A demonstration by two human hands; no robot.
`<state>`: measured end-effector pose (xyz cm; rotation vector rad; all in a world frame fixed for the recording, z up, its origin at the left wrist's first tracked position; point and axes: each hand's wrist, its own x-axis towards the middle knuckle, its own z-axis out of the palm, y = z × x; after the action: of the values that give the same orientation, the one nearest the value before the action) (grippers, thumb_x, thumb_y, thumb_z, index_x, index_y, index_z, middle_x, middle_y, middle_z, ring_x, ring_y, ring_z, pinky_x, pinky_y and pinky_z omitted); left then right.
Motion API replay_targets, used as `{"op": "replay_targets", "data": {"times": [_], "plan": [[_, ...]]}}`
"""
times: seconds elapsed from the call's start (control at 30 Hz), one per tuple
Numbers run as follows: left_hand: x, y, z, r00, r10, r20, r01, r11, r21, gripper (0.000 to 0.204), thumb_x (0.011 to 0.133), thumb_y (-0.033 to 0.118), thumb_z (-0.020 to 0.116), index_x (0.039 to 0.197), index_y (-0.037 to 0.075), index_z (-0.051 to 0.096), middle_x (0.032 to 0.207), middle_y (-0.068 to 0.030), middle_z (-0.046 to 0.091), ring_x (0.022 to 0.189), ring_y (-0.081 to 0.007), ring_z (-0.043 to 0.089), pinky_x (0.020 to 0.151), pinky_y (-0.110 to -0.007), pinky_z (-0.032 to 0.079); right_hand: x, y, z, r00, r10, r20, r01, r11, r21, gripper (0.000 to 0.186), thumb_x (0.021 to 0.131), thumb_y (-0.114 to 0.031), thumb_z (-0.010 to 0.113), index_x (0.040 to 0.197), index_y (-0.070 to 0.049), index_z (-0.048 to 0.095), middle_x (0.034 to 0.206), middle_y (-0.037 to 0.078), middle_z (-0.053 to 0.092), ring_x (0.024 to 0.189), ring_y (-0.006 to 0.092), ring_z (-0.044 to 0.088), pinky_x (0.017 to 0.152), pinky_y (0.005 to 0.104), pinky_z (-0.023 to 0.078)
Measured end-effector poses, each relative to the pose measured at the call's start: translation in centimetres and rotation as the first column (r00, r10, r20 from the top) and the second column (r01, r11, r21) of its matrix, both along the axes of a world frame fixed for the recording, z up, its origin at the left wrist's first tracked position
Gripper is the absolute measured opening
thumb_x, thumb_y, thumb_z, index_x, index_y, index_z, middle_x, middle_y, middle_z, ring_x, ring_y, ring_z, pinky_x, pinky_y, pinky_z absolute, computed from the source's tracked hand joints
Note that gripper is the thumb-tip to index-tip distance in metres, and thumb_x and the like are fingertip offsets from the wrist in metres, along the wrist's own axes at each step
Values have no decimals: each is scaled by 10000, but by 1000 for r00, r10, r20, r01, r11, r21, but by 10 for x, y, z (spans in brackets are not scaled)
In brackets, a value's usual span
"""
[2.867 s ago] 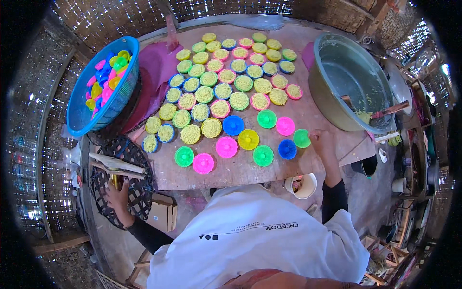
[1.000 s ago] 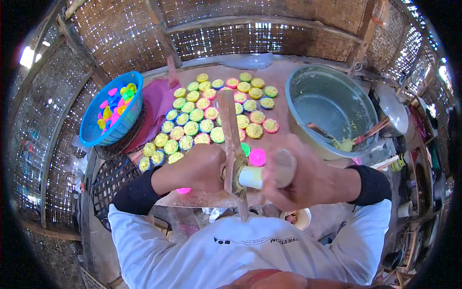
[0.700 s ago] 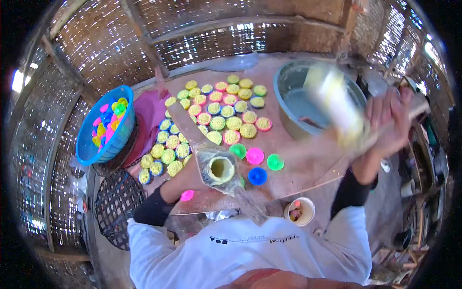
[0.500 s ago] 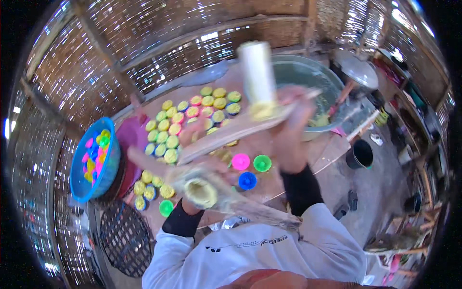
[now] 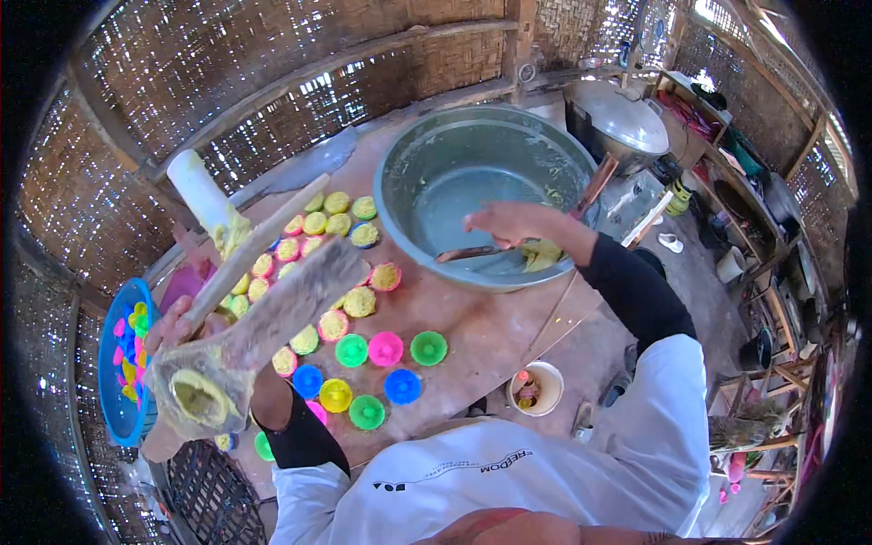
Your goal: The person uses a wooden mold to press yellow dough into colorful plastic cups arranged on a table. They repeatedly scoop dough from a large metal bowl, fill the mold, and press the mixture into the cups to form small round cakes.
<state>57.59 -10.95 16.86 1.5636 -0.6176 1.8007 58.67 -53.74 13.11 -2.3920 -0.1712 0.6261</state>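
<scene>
My left hand (image 5: 171, 325) is closed round a two-part wooden press (image 5: 295, 295) at the left. The upper bar carries a white cylinder (image 5: 202, 189) with yellow dough stuck at its base. A yellow-lined round opening (image 5: 200, 400) shows in the lower, dough-smeared part. My right hand (image 5: 522, 222) hovers inside a large green basin (image 5: 395, 227), fingers apart, above a yellow dough lump (image 5: 542, 255). Close under its fingertips is a dark wooden stick (image 5: 468, 254); whether they touch cannot be told. Beneath the press, several coloured cups with yellow shreds (image 5: 360, 301) stand in rows.
Bare coloured cups, one a blue cup (image 5: 402, 386), sit near the table's front. A blue tub (image 5: 141, 292) of colourful pieces stands left. Past the basin is a lidded pot (image 5: 627, 123). A white bucket (image 5: 545, 386) stands by the table edge. A wooden paddle (image 5: 595, 186) leans at the basin's rim.
My right hand has let go of the press and moved into the basin. The press, in my left hand, has swung left over the filled cups. The view has shifted right.
</scene>
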Motion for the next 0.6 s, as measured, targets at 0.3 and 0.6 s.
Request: {"op": "replay_targets", "data": {"times": [0.3,0.6], "plan": [[39,-134,-48,825,-516,-230,425,835,-350,399,770,203,631,1084,21,466,1041,-123,510,929,-240,541,823,-352,443,14,-50,49,681,49,-730,-294,932,-211,432,876,-504,445,1062,-128,548,641,69,566,487,105,493,451,251,402],[24,-245,-59,509,-771,-383,595,636,-490,422,731,126,676,1085,34,466,1039,-122,528,965,-223,541,881,-333,433,2,-70,6,836,516,-186,-230,22,-973,445,811,-183,533,1250,-188,458,927,111,639,770,215,646,620,461,516]]}}
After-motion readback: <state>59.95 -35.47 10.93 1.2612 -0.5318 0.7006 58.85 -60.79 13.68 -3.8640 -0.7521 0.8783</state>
